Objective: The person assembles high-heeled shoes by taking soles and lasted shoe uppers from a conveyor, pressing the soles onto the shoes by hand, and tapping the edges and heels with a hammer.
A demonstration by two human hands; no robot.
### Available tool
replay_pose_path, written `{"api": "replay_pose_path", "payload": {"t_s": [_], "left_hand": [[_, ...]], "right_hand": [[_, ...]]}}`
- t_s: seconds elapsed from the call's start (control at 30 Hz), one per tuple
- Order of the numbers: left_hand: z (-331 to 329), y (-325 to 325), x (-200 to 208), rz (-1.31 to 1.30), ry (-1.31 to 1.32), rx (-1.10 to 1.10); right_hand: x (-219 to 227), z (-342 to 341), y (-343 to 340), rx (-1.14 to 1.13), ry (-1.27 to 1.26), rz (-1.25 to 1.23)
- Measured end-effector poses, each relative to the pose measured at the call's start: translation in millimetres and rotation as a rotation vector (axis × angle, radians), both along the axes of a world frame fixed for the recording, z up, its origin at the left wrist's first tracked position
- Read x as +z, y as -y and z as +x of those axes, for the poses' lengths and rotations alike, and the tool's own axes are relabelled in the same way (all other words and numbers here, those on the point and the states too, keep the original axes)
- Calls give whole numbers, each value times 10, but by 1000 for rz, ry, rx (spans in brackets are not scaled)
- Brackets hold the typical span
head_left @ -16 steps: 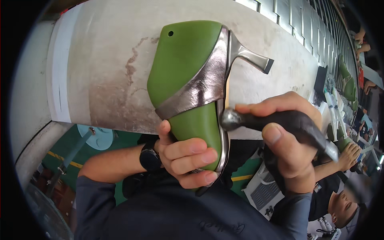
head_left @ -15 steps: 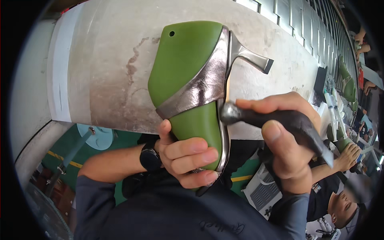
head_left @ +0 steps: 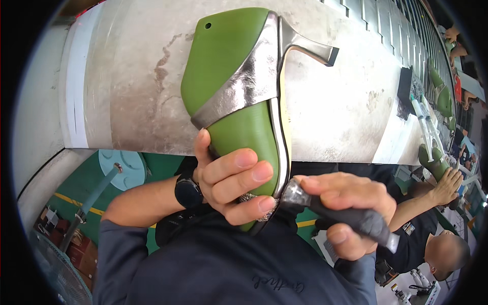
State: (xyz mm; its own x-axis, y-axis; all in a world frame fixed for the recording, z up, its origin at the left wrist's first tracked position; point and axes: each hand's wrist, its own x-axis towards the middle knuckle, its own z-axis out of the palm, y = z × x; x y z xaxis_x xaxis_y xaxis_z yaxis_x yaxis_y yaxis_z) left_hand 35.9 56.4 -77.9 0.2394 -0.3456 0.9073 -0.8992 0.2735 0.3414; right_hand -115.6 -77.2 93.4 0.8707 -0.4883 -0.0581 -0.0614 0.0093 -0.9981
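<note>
The dark, metal-nosed tool (head_left: 355,221), clenched by right fingers (head_left: 351,197), has been moved toeward; the silver, green-lasted heeled shoe (head_left: 254,79) is clasped across the bench (head_left: 330,112) edge by left fingers (head_left: 239,160). Seemingly edge-pressing is underway, steadiness needed.

The shoe (head_left: 254,76) is a high-heeled one, mounted on a green last (head_left: 218,61). It is lying on its side, heel end at the top of the view and toe pointing down. Its wide, wrinkled strap, in shiny metallic silver, goes diagonally over the last. The slim heel, of similar metallic colour with a dark tip, points to the right. A pale yellowish sole shows along the right edge, and a glittering band is partly visible near the toe. The last is smooth, with one small round hole in its upper corner. The hammer (head_left: 363,226), dark with a rounded grey metal end, is slanted, this end close at the shoe's edge near the toe; whether they touch, I cannot tell.
</note>
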Motion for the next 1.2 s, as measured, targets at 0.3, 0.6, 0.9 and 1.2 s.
{"api": "replay_pose_path", "payload": {"t_s": [0.3, 0.6, 0.9, 1.2], "left_hand": [[-25, -37, 39, 17, -30, -40], [-97, -23, 89, 22, -108, -58], [76, -93, 114, 87, -34, -70], [96, -107, 158, 107, 12, -80]], "right_hand": [[82, 515, 282, -188, -364, 168], [-189, 737, 196, -427, -168, -68], [88, 952, 644, -11, -450, -114], [40, 869, 624, -25, -329, 3]]}}
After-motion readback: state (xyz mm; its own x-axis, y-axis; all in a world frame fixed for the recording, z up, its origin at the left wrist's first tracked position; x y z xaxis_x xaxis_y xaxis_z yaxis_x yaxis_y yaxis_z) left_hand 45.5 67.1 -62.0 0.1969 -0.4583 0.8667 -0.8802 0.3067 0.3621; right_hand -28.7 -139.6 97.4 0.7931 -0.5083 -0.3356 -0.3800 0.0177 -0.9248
